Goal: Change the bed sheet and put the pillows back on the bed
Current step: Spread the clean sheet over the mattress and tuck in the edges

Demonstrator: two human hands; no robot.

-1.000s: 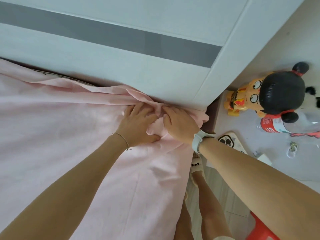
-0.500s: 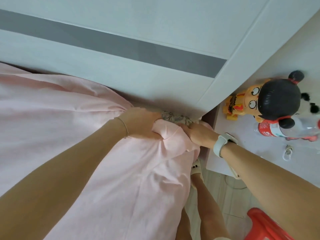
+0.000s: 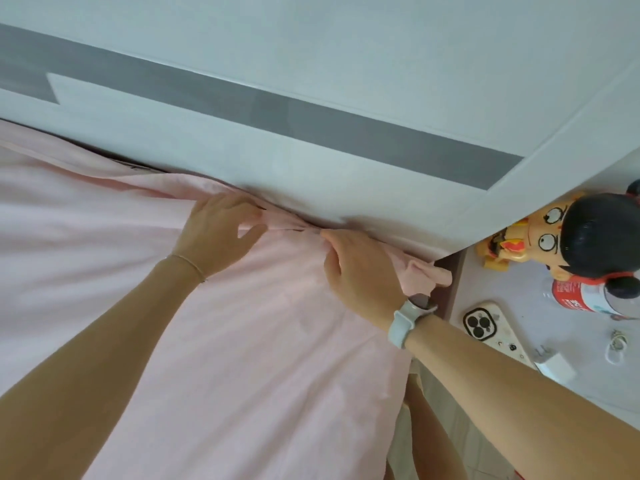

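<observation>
A pale pink bed sheet (image 3: 214,341) covers the mattress up to the white headboard (image 3: 277,157) with its grey stripe. My left hand (image 3: 216,233) lies on the sheet beside the headboard, fingers fairly straight and pushing the fabric edge into the gap. My right hand (image 3: 360,268), with a light watch on the wrist, sits at the mattress corner and its fingers are curled over a bunched fold of the sheet. A loose tuft of sheet (image 3: 427,271) sticks out at the corner. No pillows are in view.
A bedside table (image 3: 519,341) stands to the right of the bed. On it are a cartoon figurine (image 3: 575,237), a red-labelled bottle (image 3: 585,296), a phone (image 3: 491,327), a white charger (image 3: 557,368) and a small ring. My legs and the floor show below the bed edge.
Both hands let the bunched corner down and moved apart. The left hand has opened and slid left along the headboard; the lifted sheet corner is down over the mattress.
</observation>
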